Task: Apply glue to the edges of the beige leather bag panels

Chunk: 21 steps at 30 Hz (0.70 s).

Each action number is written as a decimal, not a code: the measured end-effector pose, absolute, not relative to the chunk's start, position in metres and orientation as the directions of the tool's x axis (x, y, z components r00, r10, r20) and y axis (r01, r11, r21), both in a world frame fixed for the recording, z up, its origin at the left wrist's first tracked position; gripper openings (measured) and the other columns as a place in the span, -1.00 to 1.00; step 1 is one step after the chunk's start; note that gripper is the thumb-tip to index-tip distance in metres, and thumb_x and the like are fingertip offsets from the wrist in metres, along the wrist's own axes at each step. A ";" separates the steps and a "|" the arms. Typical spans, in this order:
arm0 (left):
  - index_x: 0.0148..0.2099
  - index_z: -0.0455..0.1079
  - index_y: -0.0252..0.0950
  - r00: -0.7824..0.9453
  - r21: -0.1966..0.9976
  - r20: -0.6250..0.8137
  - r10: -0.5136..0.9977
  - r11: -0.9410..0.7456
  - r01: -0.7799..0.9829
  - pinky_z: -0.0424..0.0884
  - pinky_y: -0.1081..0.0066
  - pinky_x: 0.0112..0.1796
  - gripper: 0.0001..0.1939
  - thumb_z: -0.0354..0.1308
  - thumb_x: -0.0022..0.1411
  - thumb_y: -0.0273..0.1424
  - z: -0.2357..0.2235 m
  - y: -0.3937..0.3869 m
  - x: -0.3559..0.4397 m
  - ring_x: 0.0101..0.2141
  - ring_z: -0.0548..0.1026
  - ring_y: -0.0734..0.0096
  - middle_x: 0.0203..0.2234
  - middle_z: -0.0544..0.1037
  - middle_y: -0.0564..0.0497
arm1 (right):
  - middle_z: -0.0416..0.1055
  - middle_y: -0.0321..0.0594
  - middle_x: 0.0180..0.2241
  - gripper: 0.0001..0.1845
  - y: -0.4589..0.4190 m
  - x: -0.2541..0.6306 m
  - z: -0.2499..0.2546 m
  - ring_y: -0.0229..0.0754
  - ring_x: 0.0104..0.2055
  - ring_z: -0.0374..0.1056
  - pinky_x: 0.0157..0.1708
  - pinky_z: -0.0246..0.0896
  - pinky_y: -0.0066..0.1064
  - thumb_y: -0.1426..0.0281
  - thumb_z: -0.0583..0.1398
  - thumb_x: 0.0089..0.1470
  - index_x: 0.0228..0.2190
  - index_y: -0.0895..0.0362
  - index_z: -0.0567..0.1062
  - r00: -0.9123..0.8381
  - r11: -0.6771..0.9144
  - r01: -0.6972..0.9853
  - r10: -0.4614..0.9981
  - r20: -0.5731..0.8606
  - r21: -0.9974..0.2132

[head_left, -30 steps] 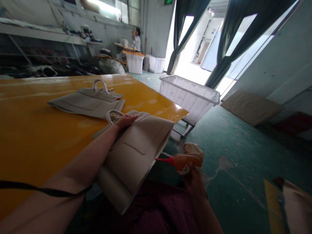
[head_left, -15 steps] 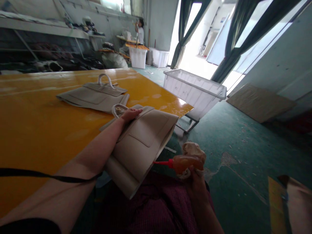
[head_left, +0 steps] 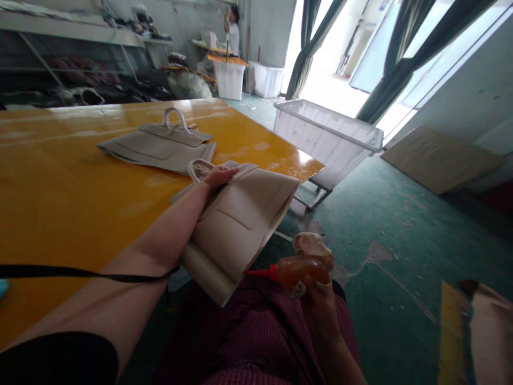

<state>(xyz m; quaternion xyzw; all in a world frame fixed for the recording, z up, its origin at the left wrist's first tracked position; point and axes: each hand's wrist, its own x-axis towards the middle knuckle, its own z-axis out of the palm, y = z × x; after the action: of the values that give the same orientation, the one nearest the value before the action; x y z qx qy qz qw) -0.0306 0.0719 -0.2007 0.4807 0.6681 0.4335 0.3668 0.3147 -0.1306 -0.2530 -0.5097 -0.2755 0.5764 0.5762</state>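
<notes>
My left hand (head_left: 218,179) grips the top edge of a beige leather bag panel (head_left: 236,230), next to its looped handle (head_left: 196,171). The panel is folded over and hangs past the table edge above my lap. My right hand (head_left: 318,310) is closed around an amber squeeze bottle of glue (head_left: 298,271) with a red nozzle, and a crumpled cloth (head_left: 315,248) is wrapped around the bottle. A second beige bag panel (head_left: 156,147) with a handle lies flat on the table, beyond my left hand.
A glossy yellow table (head_left: 80,187) stretches to my left. A transparent plastic bin (head_left: 326,141) on a wheeled frame stands past its corner. A person (head_left: 232,32) works far back, beside white bins. My dark red checked lap lies below, above a worn green floor.
The whole scene has shifted up and slightly right in view as my head moved. Both hands keep their holds, and the panel and bottle stay in them.
</notes>
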 end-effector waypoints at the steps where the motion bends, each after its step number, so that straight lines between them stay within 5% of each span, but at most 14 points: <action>1: -0.62 0.15 -0.28 -0.267 0.933 -0.073 0.961 0.161 0.322 -0.02 0.44 -0.61 -0.52 0.17 0.24 -0.20 -0.202 0.073 -0.031 -0.71 0.06 0.61 -0.78 0.13 0.16 | 0.45 -0.23 -0.10 -0.10 -0.133 0.314 -0.254 -0.24 -0.24 0.37 -0.19 0.28 -0.43 0.31 0.49 -0.43 0.04 0.04 0.39 0.171 -0.196 -0.409 0.943 -0.286 -0.891; 9: -0.63 0.14 -0.30 -0.263 0.954 -0.075 0.962 0.146 0.263 -0.04 0.45 -0.63 -0.53 0.17 0.25 -0.25 -0.203 0.074 -0.030 -0.73 0.06 0.64 -0.79 0.13 0.15 | 0.48 -0.20 -0.12 -0.01 -0.153 0.304 -0.250 -0.21 -0.26 0.41 -0.21 0.36 -0.39 0.29 0.50 -0.41 0.11 0.02 0.32 0.111 -0.270 -0.447 0.929 -0.352 -0.853; 15: -0.64 0.15 -0.30 -0.276 0.951 -0.047 0.960 0.128 0.283 -0.08 0.45 -0.64 -0.53 0.18 0.23 -0.24 -0.205 0.076 -0.031 -0.74 0.03 0.64 -0.81 0.11 0.16 | 0.47 -0.28 -0.34 0.04 -0.165 0.301 -0.247 -0.18 -0.33 0.42 -0.33 0.39 -0.41 0.25 0.53 -0.46 0.11 0.02 0.31 0.082 -0.334 -0.460 0.906 -0.414 -0.823; 21: -0.64 0.13 -0.29 -0.250 0.959 -0.053 0.967 0.119 0.256 -0.07 0.45 -0.62 -0.52 0.17 0.23 -0.23 -0.208 0.080 -0.033 -0.72 0.04 0.63 -0.79 0.12 0.15 | 0.48 -0.27 -0.28 -0.01 -0.174 0.303 -0.254 -0.18 -0.29 0.43 -0.30 0.40 -0.40 0.26 0.53 -0.38 0.11 -0.01 0.31 0.009 -0.383 -0.530 0.889 -0.457 -0.756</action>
<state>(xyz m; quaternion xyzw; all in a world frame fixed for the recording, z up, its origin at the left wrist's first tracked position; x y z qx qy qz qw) -0.0329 0.0798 -0.2084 0.4764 0.6415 0.4623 0.3845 0.3025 -0.1738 -0.2538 -0.4807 -0.1866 0.6787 0.5229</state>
